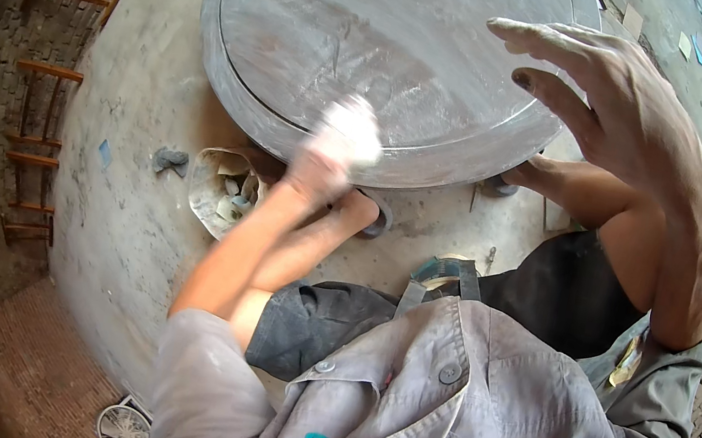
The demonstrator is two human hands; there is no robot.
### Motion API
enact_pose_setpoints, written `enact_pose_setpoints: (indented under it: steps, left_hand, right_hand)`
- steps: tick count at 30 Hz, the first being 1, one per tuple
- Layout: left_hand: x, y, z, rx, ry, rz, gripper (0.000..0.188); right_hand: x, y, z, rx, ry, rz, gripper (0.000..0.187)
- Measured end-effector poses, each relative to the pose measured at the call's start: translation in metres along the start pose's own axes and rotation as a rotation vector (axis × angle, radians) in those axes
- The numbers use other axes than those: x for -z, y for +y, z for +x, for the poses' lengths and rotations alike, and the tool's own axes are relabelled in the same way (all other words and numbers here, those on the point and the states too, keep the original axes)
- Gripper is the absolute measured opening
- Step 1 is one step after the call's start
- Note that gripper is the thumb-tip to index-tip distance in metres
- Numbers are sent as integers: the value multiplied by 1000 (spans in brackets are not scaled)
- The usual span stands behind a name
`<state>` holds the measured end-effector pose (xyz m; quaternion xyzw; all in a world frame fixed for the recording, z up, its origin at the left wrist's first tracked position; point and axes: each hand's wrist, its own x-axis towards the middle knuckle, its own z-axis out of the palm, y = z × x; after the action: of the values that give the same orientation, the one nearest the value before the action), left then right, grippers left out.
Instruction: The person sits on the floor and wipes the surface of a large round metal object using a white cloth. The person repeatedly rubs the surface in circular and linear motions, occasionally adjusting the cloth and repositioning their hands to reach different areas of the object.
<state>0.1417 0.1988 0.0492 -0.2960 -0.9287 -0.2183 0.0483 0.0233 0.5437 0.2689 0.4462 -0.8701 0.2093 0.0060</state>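
A large round grey tabletop-like disc (307, 35) lies in front of me, streaked with pale dust and with a dark groove running just inside its rim. Over its near edge, left of the middle, is my left hand (340, 143), white with dust and smeared by motion. Its fingers and anything under them cannot be made out. My right hand (616, 106) is raised above the right side of the disc, dusty, with fingers stretched out and thumb apart. Nothing shows in it. The thumb has a dark tip.
Below the disc's left edge stands a whitish bag (210, 200) with scraps inside, beside a crumpled grey lump (170, 160). A roll of tape (446, 272) lies between my legs. Wooden ladder-like frames (44, 112) are at the far left, with a fan (122, 431) at lower left.
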Motion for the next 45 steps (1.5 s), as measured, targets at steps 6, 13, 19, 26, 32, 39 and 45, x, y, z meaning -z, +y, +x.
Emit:
enact_pose_setpoints:
  steps: [6, 13, 19, 26, 32, 39, 45]
  left_hand:
    - [2, -18, -2, -18, 15, 148, 34]
    - [-26, 54, 18, -72, 61, -20, 29]
    - [-12, 2, 15, 282, 59, 95, 33]
    - [-12, 9, 22, -13, 91, 158, 28]
    - [-52, 74, 29, 33, 137, -93, 27]
    - [-20, -4, 29, 310, 118, 141, 44]
    - [-48, 62, 37, 6, 110, -18, 41]
  right_hand:
    - [4, 1, 1, -42, -11, -33, 66]
    - [0, 14, -10, 35, 28, -57, 63]
    - [3, 11, -2, -57, -1, -1, 58]
    - [6, 14, -12, 224, 41, -169, 47]
    - [7, 12, -9, -92, -125, -34, 37]
    - [5, 14, -15, 7, -147, -82, 40]
    - [3, 20, -19, -1, -122, -86, 48]
